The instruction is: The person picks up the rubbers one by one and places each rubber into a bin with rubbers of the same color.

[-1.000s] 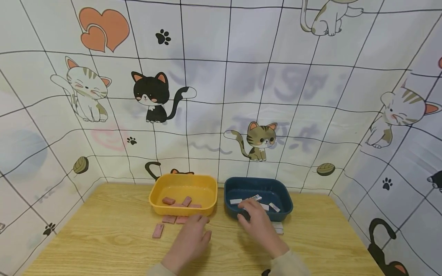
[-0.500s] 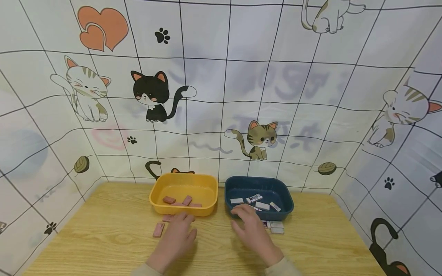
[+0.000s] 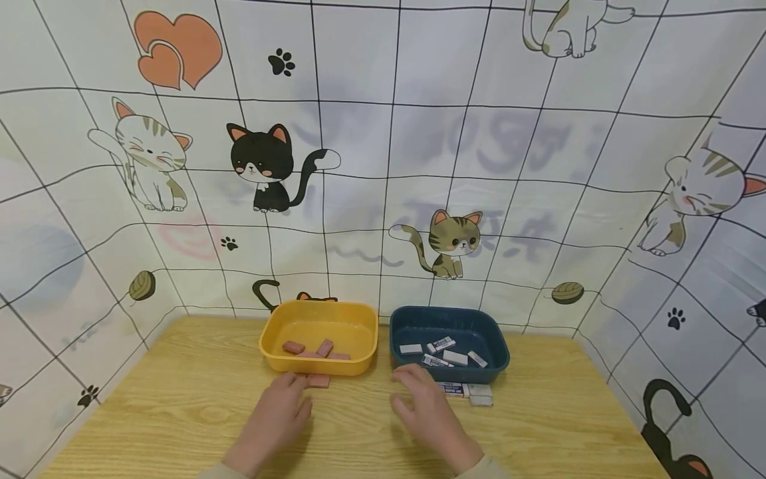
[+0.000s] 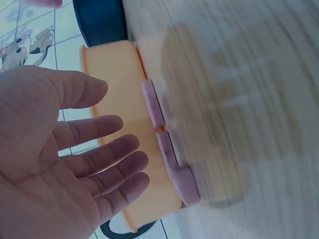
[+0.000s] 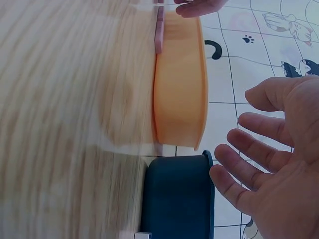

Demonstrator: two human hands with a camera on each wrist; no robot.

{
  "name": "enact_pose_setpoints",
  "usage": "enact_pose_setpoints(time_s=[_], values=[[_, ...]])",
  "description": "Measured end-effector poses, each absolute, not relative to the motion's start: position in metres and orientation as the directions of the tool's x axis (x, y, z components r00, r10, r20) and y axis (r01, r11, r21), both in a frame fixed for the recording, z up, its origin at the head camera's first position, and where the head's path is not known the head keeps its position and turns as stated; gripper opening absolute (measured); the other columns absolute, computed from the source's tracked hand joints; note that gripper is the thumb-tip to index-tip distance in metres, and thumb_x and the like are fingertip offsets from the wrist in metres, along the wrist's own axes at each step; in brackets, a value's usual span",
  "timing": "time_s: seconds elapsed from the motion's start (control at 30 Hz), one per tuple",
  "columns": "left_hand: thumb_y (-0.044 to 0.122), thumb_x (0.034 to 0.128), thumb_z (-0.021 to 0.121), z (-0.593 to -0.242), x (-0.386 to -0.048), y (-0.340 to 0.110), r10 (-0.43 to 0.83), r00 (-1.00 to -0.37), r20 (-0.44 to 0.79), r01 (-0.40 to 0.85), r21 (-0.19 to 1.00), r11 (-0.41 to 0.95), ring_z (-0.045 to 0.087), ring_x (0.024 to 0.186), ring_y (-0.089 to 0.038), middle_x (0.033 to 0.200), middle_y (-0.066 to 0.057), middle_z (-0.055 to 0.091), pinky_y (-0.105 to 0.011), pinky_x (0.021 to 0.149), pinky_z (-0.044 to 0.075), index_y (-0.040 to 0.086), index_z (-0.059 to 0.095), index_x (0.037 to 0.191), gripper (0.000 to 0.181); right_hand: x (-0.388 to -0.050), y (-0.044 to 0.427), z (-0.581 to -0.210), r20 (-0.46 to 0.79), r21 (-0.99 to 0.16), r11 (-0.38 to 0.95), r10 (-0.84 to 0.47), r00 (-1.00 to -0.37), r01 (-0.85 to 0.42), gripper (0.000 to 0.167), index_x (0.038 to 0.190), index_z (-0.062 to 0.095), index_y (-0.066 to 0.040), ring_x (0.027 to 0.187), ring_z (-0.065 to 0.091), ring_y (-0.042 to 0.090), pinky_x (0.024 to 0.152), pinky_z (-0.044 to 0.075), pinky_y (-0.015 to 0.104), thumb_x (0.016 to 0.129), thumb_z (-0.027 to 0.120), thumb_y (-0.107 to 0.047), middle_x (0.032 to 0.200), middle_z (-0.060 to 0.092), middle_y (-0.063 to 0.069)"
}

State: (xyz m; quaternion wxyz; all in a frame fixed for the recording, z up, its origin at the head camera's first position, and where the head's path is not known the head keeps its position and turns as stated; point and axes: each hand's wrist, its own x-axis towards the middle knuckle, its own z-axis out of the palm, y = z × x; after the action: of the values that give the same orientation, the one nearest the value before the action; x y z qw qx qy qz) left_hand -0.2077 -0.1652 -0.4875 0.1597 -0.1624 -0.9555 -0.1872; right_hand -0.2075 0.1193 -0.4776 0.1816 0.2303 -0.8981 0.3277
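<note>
My left hand (image 3: 272, 416) hovers just in front of the yellow bin (image 3: 353, 362), relaxed fingers holding nothing. Pink eraser-like blocks (image 3: 318, 381) lie along that bin's front; the left hand covers part of this row in the head view. In the left wrist view, the pink blocks (image 4: 153, 104) sit beyond the fingertips, against the bin's wall. My right hand (image 3: 427, 412) is held before the navy bin (image 3: 497, 366), its fingers loosely bent with nothing in them. By that bin's front are white erasers in printed sleeves (image 3: 453, 390), partly behind the right hand.
Pink blocks (image 3: 325, 347) lie inside the yellow bin, and several white erasers (image 3: 455, 358) inside the navy one. Both bins stand side by side at the back of the wooden table (image 3: 538, 426), against a cat-print cloth (image 3: 359, 166).
My left hand has shifted left along the pink blocks, uncovering one and hiding others. The right hand has drawn back from over the navy bin, toward the person and slightly left.
</note>
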Motion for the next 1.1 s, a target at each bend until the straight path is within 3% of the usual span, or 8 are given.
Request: enact_pose_setpoints(time_s=[0.17, 0.3, 0.47, 0.7, 0.9, 1.1], values=[[0.005, 0.084, 0.078, -0.491, -0.208, -0.177, 0.234, -0.901, 0.365, 0.356, 0.315, 0.88, 0.064, 0.105, -0.036, 0.113, -0.016, 0.067, -0.053, 0.09, 0.053, -0.002, 0.07, 0.121, 0.038, -0.206, 0.116, -0.48, 0.486, -0.505, 0.664, -0.309, -0.817, -0.552, 0.023, 0.111, 0.073, -0.01, 0.112, 0.062, 0.02, 0.094, 0.055, 0.044, 0.088, 0.075, -0.004, 0.118, 0.066, 0.005], [0.003, 0.0829, 0.078, -0.493, -0.209, -0.185, 0.252, -0.897, 0.363, 0.366, 0.291, 0.884, 0.065, 0.103, -0.036, 0.112, -0.014, 0.068, -0.053, 0.086, 0.054, 0.002, 0.072, 0.117, 0.035, -0.205, 0.115, -0.482, 0.504, -0.488, 0.659, -0.323, -0.801, -0.573, 0.024, 0.11, 0.073, -0.01, 0.109, 0.063, 0.018, 0.092, 0.056, 0.042, 0.087, 0.075, -0.003, 0.117, 0.066, 0.002], [0.003, 0.086, 0.075, -0.494, -0.21, -0.195, 0.272, -0.901, 0.338, 0.367, 0.259, 0.894, 0.066, 0.096, -0.033, 0.108, -0.014, 0.068, -0.051, 0.08, 0.055, 0.003, 0.071, 0.117, 0.031, -0.203, 0.113, -0.481, 0.518, -0.474, 0.654, -0.334, -0.787, -0.59, 0.023, 0.109, 0.072, -0.01, 0.107, 0.064, 0.017, 0.091, 0.056, 0.041, 0.087, 0.076, -0.004, 0.116, 0.066, 0.0], [0.004, 0.091, 0.072, -0.491, -0.21, -0.205, 0.278, -0.909, 0.31, 0.356, 0.234, 0.905, 0.067, 0.097, -0.03, 0.11, -0.013, 0.069, -0.048, 0.083, 0.056, 0.0, 0.071, 0.122, 0.031, -0.2, 0.107, -0.479, 0.45, -0.509, 0.641, -0.37, -0.813, -0.574, 0.022, 0.113, 0.071, -0.009, 0.108, 0.062, 0.018, 0.094, 0.056, 0.041, 0.091, 0.071, -0.005, 0.118, 0.064, 0.0], [0.005, 0.0923, 0.072, -0.494, -0.21, -0.209, 0.287, -0.91, 0.298, 0.363, 0.241, 0.9, 0.068, 0.098, -0.028, 0.108, -0.009, 0.07, -0.047, 0.084, 0.057, 0.003, 0.074, 0.109, 0.017, -0.198, 0.098, -0.479, 0.428, -0.496, 0.632, -0.419, -0.801, -0.596, 0.022, 0.112, 0.071, -0.009, 0.108, 0.061, 0.017, 0.095, 0.054, 0.04, 0.091, 0.069, -0.004, 0.117, 0.063, -0.002], [0.003, 0.0928, 0.072, -0.496, -0.212, -0.21, 0.293, -0.915, 0.277, 0.363, 0.249, 0.898, 0.063, 0.086, -0.02, 0.095, -0.002, 0.065, -0.042, 0.076, 0.055, 0.01, 0.07, 0.094, 0.007, -0.196, 0.093, -0.48, 0.448, -0.456, 0.624, -0.455, -0.77, -0.634, 0.021, 0.111, 0.071, -0.008, 0.108, 0.061, 0.016, 0.095, 0.054, 0.037, 0.09, 0.071, -0.005, 0.115, 0.064, -0.001]])
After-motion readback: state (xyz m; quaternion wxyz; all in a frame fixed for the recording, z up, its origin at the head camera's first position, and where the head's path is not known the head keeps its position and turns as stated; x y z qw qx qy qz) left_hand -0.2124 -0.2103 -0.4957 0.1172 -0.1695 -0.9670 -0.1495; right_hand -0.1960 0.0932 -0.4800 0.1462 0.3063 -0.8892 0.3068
